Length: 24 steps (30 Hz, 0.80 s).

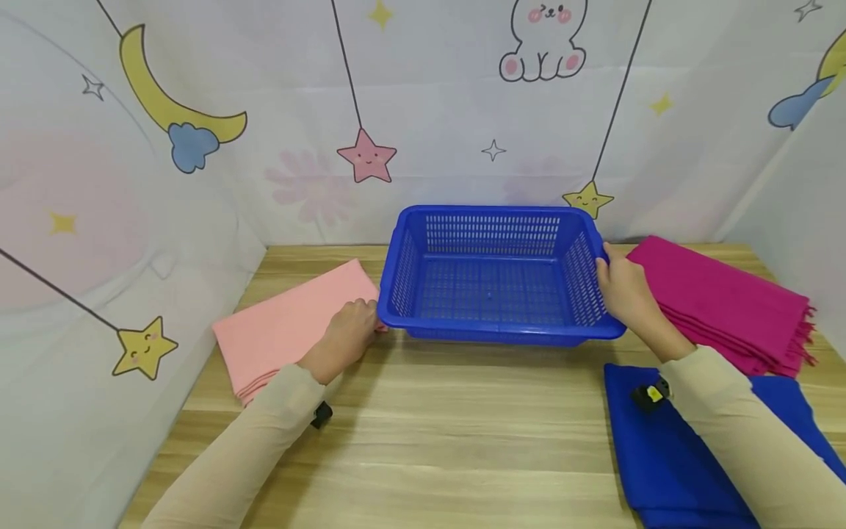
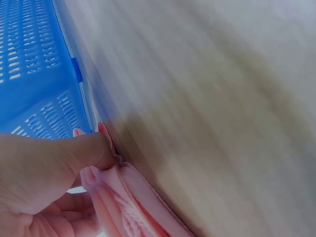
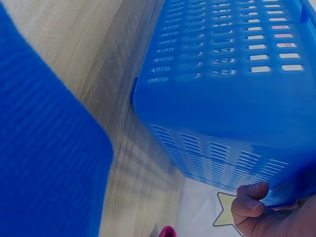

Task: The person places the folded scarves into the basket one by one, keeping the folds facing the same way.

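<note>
A blue plastic basket [image 1: 489, 290] with slotted walls stands at the back of the table, its inside bare. My right hand [image 1: 624, 286] grips its right rim, thumb on the inner side; fingertips [image 3: 252, 197] show under the rim in the right wrist view. To the left lies a folded pink cloth [image 1: 291, 323]. My left hand [image 1: 346, 334] pinches its near right corner beside the basket; in the left wrist view, thumb and fingers close around the layered pink folds [image 2: 123, 197]. Part of that corner is hidden behind the hand.
A folded magenta cloth [image 1: 727, 301] with fringe lies right of the basket. Nearer, a folded blue cloth [image 1: 667, 448] lies partly under my right forearm. A white printed curtain [image 1: 436, 88] hangs behind and beside the wooden table [image 1: 463, 441].
</note>
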Motion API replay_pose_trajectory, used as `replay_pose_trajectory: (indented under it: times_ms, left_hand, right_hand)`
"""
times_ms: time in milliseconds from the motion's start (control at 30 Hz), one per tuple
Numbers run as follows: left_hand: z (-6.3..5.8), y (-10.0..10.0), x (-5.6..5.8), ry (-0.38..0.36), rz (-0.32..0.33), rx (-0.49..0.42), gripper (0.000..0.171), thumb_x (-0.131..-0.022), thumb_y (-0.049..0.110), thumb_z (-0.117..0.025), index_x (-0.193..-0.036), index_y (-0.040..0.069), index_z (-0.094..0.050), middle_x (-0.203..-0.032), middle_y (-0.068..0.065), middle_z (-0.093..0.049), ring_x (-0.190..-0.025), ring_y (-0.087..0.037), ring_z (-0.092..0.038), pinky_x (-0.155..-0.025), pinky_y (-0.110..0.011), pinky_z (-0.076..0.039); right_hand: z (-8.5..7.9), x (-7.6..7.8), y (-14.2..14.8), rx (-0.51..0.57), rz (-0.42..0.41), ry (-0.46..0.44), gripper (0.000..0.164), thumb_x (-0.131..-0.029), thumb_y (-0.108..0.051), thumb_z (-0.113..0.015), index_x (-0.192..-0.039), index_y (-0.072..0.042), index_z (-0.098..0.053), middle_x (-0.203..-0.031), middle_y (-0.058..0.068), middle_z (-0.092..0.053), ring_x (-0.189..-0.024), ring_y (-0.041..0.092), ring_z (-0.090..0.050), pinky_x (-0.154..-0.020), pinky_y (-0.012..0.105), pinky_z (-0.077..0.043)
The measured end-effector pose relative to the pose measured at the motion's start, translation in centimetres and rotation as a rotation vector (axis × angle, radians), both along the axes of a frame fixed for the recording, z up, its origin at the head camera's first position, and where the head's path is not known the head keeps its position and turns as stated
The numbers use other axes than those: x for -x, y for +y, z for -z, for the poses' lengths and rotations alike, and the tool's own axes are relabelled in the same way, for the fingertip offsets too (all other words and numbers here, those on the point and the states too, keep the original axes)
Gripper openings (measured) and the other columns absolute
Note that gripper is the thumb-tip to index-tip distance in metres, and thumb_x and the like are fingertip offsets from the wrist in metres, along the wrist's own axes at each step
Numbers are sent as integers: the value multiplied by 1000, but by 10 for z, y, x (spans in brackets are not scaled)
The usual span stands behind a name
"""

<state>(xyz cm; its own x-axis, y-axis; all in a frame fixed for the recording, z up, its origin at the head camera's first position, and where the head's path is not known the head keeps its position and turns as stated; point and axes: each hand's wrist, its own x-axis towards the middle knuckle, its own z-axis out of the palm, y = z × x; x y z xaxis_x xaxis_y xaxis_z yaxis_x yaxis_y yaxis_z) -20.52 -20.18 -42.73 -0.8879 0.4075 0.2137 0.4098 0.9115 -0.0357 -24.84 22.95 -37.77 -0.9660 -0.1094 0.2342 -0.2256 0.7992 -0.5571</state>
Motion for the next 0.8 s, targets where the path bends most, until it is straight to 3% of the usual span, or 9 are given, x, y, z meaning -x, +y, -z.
replay_pose_trajectory:
  times_ms: [167, 433, 667, 800]
  left_hand:
    - [-3, 1, 0, -3, 1, -4, 25, -89, 11, -75, -78, -4, -59, -74, -20, -61, -72, -39, -64, -62, -48, -57]
    - [-9, 5, -3, -77, -74, 16, 29, -92, 20, -73, -85, -6, -63, -81, -22, -63, -78, -40, -65, -64, -50, -58]
    - [-7, 5, -2, -72, -73, 68, 18, -95, 9, -68, -89, -8, -64, -82, -23, -63, -79, -39, -65, -65, -49, -58]
    - [-4, 5, -2, -46, -59, 64, 21, -94, 11, -68, -87, -8, -62, -79, -23, -61, -76, -39, -64, -62, -48, -58]
  right_hand:
    - [-1, 0, 1, 4, 5, -2, 48, -108, -10, -33, -141, 25, -30, -133, 47, -41, -123, 60, -42, -99, 67, -37]
    - [0, -1, -1, 6, 7, -6, 48, -108, -10, -34, -141, 25, -30, -133, 47, -41, -123, 60, -42, -100, 67, -37]
    - [-1, -1, -1, 0, -4, 15, 47, -108, -8, -34, -139, 26, -30, -132, 48, -41, -121, 61, -43, -98, 67, -38]
    - [1, -1, 0, -1, -6, 25, 46, -107, -7, -34, -139, 27, -31, -131, 48, -42, -120, 61, -44, -96, 68, -39]
